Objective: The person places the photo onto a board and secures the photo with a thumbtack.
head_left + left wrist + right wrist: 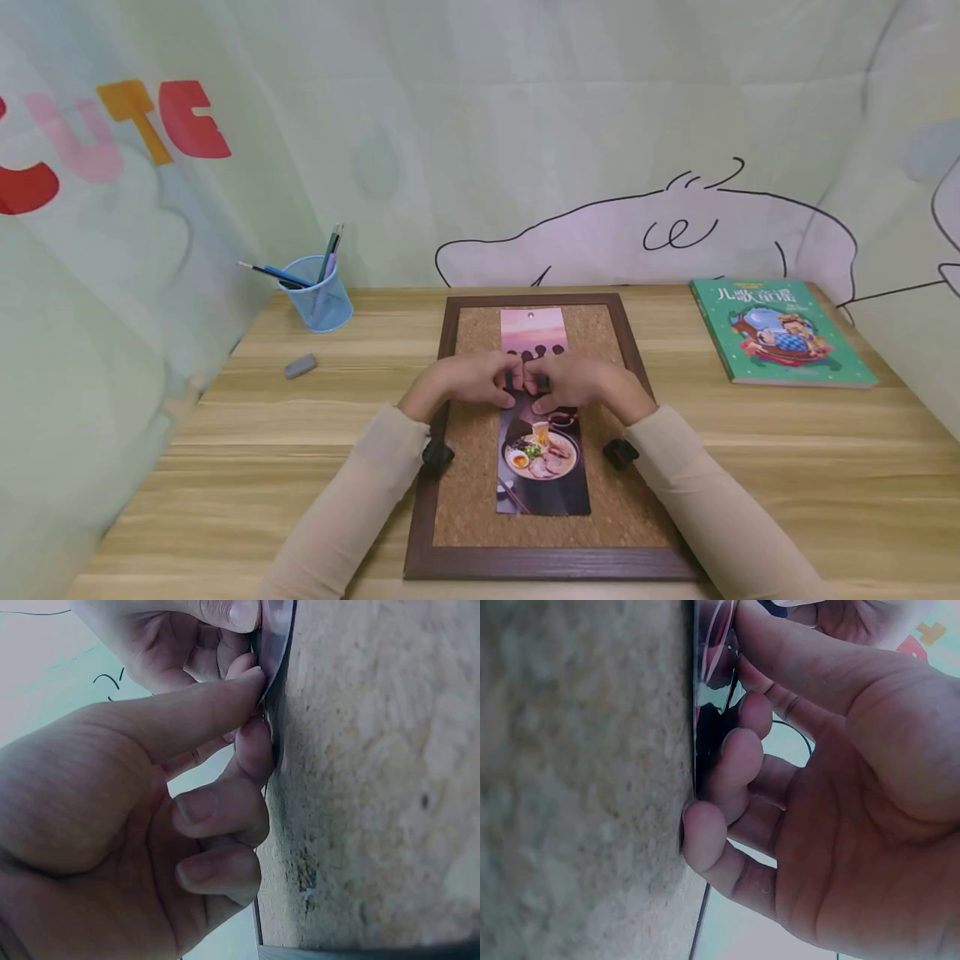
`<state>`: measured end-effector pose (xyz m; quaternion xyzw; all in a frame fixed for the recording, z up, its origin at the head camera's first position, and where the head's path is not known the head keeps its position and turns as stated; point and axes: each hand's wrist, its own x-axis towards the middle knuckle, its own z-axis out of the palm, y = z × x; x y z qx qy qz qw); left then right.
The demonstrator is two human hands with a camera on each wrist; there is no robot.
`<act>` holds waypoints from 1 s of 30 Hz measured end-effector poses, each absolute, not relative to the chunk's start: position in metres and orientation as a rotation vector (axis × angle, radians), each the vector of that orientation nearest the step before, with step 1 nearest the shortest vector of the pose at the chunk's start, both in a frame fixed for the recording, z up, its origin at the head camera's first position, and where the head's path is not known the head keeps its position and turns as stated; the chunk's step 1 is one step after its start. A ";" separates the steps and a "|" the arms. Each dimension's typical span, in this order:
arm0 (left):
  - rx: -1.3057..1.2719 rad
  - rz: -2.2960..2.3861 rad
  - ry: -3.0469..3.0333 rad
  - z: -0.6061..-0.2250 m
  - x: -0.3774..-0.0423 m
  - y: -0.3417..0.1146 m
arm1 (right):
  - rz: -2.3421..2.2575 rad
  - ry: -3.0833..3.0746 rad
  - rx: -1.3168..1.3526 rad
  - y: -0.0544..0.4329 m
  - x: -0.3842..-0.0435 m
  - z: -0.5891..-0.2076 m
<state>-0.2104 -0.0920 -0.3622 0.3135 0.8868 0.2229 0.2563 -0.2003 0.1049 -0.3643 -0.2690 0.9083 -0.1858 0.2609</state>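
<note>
Both hands meet over the middle of a cork board [468, 500] with a dark brown frame. My left hand [480, 379] pinches the upper edge of a ramen photo card [543, 492] between thumb and forefinger. In the left wrist view this card [279, 630] bends up at its edge. Beside it, my right hand [573, 379] has its thumb on the same card's upper part and its other fingers curled at the top edge. Above the hands lies a pink sky photo card [525, 325], with a small round pin [531, 315] near its top; the hands hide its lower part.
A blue mesh pen cup [322, 304] with several pens and brushes stands at the back left of the wooden table [225, 467]. Near it lies a grey eraser [301, 366]. A green book [783, 333] lies at the back right. A printed curtain [525, 125] hangs behind.
</note>
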 end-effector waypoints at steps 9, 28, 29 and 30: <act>0.836 0.605 2.393 -0.361 -0.211 -0.094 | -0.518 2.417 -0.780 0.110 -0.202 -0.358; 0.879 0.615 2.385 -0.359 -0.215 -0.101 | -0.629 2.268 -0.867 0.142 -0.213 -0.345; 0.885 0.616 2.389 -0.359 -0.215 -0.102 | -0.622 2.285 -0.875 0.144 -0.213 -0.344; 0.889 0.617 2.396 -0.359 -0.215 -0.103 | -0.621 2.298 -0.883 0.146 -0.213 -0.343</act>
